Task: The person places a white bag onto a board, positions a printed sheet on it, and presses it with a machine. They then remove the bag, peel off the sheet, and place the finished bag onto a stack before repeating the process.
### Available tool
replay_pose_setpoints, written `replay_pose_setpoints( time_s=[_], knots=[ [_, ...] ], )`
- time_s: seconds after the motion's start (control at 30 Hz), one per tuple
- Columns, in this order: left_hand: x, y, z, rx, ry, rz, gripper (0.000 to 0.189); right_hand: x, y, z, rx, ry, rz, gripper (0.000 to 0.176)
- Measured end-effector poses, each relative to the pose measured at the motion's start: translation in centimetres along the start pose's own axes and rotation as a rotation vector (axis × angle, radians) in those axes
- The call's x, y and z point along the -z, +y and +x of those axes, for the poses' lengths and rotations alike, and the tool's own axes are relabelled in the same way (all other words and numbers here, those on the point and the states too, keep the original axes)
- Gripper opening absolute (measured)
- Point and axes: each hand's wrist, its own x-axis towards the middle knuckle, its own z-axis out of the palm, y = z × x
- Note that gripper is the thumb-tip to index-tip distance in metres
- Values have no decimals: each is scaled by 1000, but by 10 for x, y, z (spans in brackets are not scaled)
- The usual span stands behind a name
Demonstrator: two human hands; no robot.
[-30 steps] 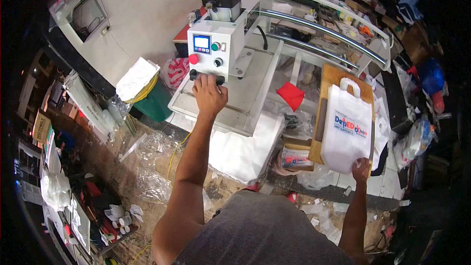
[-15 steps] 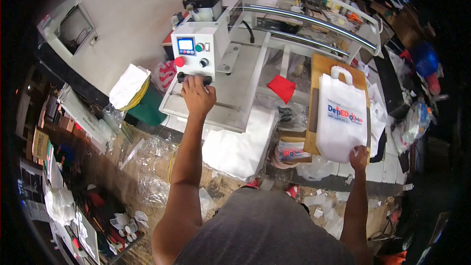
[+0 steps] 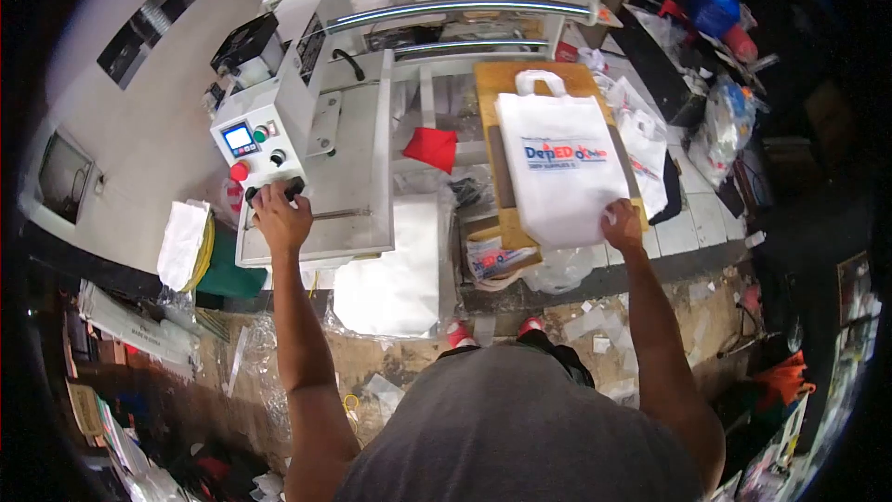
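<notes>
Left hand (image 3: pixel 281 216): our grip clamped on the handle (image 3: pixel 295 188).
Right hand (image 3: pixel 621 223): our grip pinched the bag (image 3: pixel 557 177)'s near edge.

The left hand (image 3: pixel 281 216) grips the press's black handle (image 3: pixel 275 192); the right hand (image 3: pixel 621 223) pinches the printed white bag (image 3: pixel 557 168) lying on the wooden board (image 3: pixel 491 84).
</notes>
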Motion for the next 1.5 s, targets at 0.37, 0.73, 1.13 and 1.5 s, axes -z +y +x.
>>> replay_pose_setpoints(
  time_s=[0.37, 0.73, 1.13, 1.5],
  knots=[
    [-6, 86, -13, -38, -23, -9, 33, 15, -18, -7, -83, 11, 50, 27],
    [1, 228, -34, -160, 59, -30, 34, 14, -10, -10, -54, 31, 109, 30],
    [22, 349, -62, -272, -157, -341, 56, 84, -58, 47, 152, 306, 606, 13],
    [62, 302, -97, -135, -278, -899, 12, 95, -191, 93, 391, 138, 299, 33]
  ],
)
